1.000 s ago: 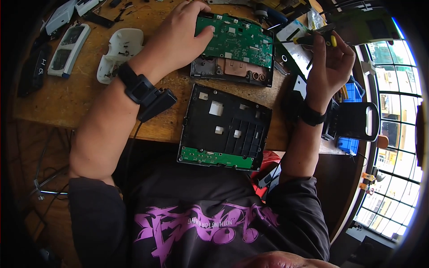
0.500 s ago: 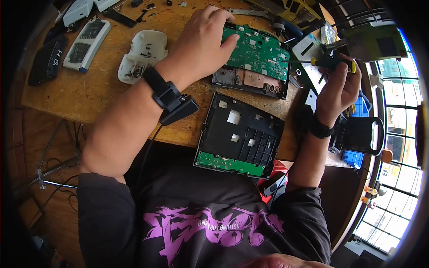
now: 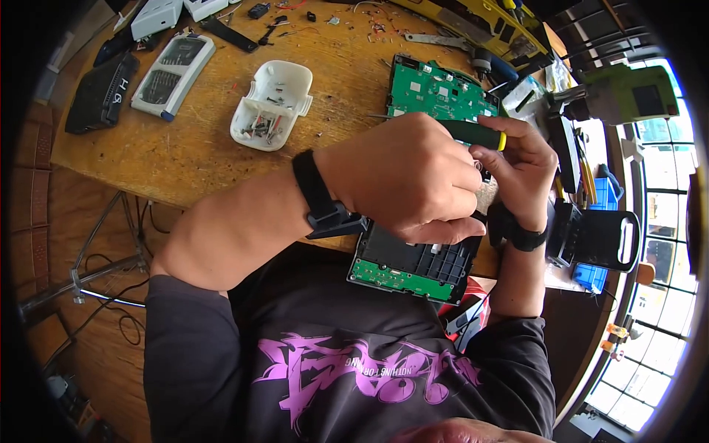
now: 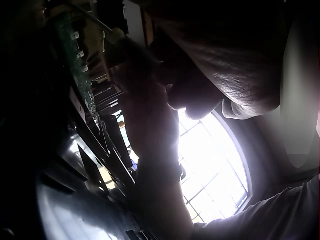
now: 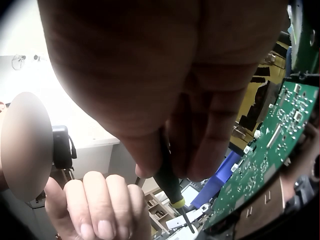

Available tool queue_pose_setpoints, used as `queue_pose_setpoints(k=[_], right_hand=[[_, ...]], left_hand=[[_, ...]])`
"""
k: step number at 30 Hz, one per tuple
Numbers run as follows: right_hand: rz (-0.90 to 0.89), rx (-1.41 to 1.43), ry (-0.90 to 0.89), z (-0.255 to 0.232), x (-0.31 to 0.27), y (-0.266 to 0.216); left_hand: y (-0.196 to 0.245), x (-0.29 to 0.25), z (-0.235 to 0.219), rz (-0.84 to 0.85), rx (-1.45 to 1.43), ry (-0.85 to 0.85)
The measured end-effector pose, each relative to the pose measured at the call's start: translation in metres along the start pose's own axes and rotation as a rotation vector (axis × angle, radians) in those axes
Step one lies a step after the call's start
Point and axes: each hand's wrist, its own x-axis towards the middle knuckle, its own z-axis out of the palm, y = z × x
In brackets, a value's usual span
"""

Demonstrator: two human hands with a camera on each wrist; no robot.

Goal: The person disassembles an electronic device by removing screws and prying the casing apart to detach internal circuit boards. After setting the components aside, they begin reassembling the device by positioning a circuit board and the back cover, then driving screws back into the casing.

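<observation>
A screwdriver point(image 3: 480, 135) with a dark green handle and yellow end is gripped by my right hand point(image 3: 523, 166), over the edge of the green circuit board point(image 3: 419, 88). Its thin shaft points left, above the board in the head view. My left hand point(image 3: 417, 177) hovers beside the handle, fingers loosely bent, thumb extended. In the right wrist view, the left hand point(image 5: 102, 205) shows nothing in its fingers and is apart from the screwdriver point(image 5: 169, 187). Below it lies a black panel point(image 3: 388, 247) with a green strip, partly covered by the left hand.
A white two-part tray point(image 3: 272, 103) holds screws. Left of it lie a bit case point(image 3: 173, 77) and a black box point(image 3: 100, 96). Wire scraps and a metal strip point(image 3: 436, 40) are at the back, with a green power tool point(image 3: 628, 96) at right.
My left hand has let go of the circuit board and moved toward the screwdriver. The right hand has shifted left and down with the screwdriver. The head view has shifted, too.
</observation>
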Motion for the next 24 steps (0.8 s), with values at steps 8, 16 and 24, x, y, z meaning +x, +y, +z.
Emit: queue_pose_setpoints(k=[8,16,24], right_hand=[[0.032,-0.014,-0.119,0.023,0.018,0.003],[0.078,-0.045,-0.123,0.028,0.024,0.005],[0.083,-0.055,-0.120,0.029,0.023,0.000]], left_hand=[[-0.004,-0.007,0.000,-0.065,-0.006,-0.012],[-0.008,-0.012,0.007,-0.057,-0.022,0.016],[-0.008,-0.012,0.008,-0.058,-0.014,0.028]])
